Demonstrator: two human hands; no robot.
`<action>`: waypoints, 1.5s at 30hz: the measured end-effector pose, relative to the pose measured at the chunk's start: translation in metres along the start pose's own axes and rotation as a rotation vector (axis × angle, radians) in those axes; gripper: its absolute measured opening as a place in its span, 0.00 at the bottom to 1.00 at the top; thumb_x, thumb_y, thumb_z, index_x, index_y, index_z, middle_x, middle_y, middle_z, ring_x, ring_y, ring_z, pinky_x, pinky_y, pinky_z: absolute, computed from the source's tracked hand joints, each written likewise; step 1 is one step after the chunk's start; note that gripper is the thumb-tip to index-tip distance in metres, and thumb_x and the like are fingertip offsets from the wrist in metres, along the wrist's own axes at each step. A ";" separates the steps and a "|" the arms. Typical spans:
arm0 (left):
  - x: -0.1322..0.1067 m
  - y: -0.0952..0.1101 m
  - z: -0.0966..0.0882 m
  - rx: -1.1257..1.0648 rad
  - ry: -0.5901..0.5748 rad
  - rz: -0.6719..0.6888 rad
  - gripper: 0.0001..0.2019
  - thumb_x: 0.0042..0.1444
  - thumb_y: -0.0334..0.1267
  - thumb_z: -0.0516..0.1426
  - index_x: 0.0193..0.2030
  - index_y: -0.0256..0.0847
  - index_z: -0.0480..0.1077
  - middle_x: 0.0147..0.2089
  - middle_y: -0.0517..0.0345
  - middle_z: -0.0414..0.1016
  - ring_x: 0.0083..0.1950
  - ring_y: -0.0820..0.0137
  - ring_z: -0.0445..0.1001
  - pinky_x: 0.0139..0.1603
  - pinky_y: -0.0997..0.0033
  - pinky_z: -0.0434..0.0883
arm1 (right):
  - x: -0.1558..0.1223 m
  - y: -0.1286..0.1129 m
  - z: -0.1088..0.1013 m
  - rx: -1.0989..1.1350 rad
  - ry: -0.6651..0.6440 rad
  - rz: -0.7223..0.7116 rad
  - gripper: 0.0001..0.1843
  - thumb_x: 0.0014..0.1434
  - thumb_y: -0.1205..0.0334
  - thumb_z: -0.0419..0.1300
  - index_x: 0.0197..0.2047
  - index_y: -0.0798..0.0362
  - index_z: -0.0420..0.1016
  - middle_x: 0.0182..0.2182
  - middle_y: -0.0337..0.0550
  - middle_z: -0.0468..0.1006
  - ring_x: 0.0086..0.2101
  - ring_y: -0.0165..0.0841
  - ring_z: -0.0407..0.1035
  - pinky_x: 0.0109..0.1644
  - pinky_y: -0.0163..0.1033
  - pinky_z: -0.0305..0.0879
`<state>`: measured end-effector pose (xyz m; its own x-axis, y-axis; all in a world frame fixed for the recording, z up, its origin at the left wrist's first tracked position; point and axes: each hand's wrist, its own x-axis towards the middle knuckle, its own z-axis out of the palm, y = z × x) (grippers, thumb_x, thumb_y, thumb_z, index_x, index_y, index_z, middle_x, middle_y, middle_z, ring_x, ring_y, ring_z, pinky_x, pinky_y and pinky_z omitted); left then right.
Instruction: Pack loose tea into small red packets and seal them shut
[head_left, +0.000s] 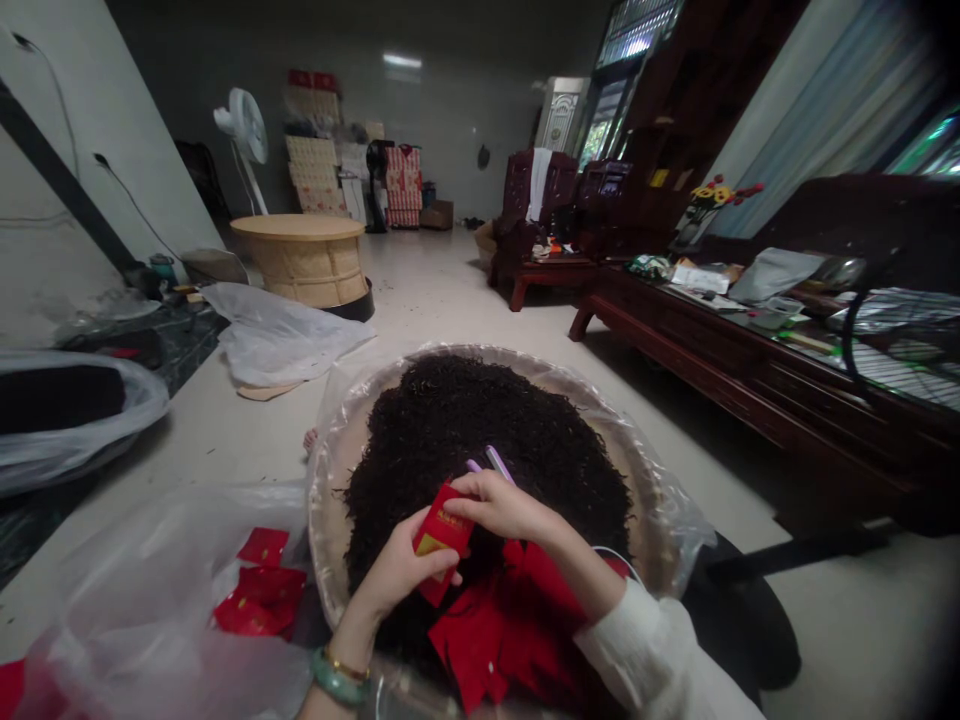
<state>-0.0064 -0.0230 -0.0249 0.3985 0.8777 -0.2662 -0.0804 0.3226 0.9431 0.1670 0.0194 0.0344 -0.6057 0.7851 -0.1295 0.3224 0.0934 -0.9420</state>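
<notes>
My left hand (412, 560) is wrapped around a red packet (442, 525) with gold print, holding it tilted over a heap of dark, dry, twisted leaves (480, 420). The fingers of my right hand (491, 503) pinch the packet's upper end. Just beyond that hand, a purple, two-pronged tool (498, 464) sticks out; whether the hand also holds it is hidden. The leaves lie in a wide round basket lined with clear plastic (326, 520). Near my right forearm, several flat red packets (480, 640) are piled on the leaves at the basket's near side.
Filled red packets (262, 600) lie in a clear plastic bag (142, 600) on the left. A dark wooden table (675, 340) runs along the right. Further off stand a round woven drum-like stand (300, 260) and a white fan (246, 125).
</notes>
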 end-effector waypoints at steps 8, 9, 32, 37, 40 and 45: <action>0.000 -0.001 0.001 -0.084 0.011 -0.038 0.28 0.39 0.47 0.68 0.44 0.34 0.67 0.32 0.52 0.80 0.25 0.68 0.78 0.27 0.72 0.72 | -0.003 0.005 -0.012 0.017 0.029 0.016 0.11 0.54 0.54 0.63 0.30 0.55 0.75 0.24 0.34 0.73 0.27 0.28 0.66 0.39 0.39 0.66; 0.000 0.000 0.002 -0.090 0.003 -0.049 0.29 0.39 0.47 0.68 0.45 0.34 0.66 0.32 0.52 0.80 0.26 0.68 0.78 0.28 0.72 0.72 | -0.002 0.004 -0.012 -0.035 0.035 0.017 0.10 0.56 0.57 0.61 0.30 0.55 0.75 0.23 0.34 0.72 0.26 0.27 0.65 0.39 0.39 0.66; 0.001 0.003 0.003 -0.151 -0.010 -0.018 0.27 0.35 0.39 0.71 0.42 0.36 0.68 0.30 0.58 0.78 0.26 0.68 0.77 0.28 0.70 0.74 | -0.005 0.006 -0.004 0.034 -0.040 -0.079 0.20 0.52 0.43 0.63 0.32 0.55 0.78 0.25 0.37 0.75 0.25 0.28 0.67 0.33 0.35 0.64; 0.002 0.006 0.001 -0.167 -0.033 -0.023 0.28 0.33 0.40 0.71 0.43 0.36 0.69 0.32 0.58 0.77 0.33 0.65 0.76 0.32 0.67 0.74 | -0.006 0.006 -0.004 0.037 -0.092 0.029 0.24 0.55 0.41 0.59 0.32 0.56 0.74 0.19 0.32 0.67 0.16 0.21 0.55 0.22 0.28 0.52; 0.002 0.006 0.001 -0.146 -0.032 0.047 0.27 0.32 0.39 0.72 0.41 0.35 0.71 0.35 0.57 0.78 0.36 0.68 0.75 0.38 0.71 0.71 | -0.007 0.003 -0.004 -0.009 -0.142 -0.003 0.23 0.58 0.42 0.55 0.29 0.56 0.69 0.20 0.31 0.64 0.18 0.21 0.55 0.23 0.28 0.52; 0.002 0.005 0.004 -0.187 -0.011 0.073 0.25 0.32 0.41 0.72 0.38 0.36 0.71 0.34 0.59 0.77 0.37 0.68 0.74 0.39 0.72 0.70 | -0.008 -0.001 -0.001 -0.085 -0.137 -0.123 0.20 0.61 0.47 0.53 0.27 0.56 0.68 0.23 0.33 0.64 0.24 0.24 0.58 0.31 0.31 0.58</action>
<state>-0.0024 -0.0206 -0.0198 0.3949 0.8978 -0.1950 -0.2772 0.3188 0.9064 0.1724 0.0139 0.0368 -0.7360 0.6742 -0.0613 0.2961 0.2392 -0.9247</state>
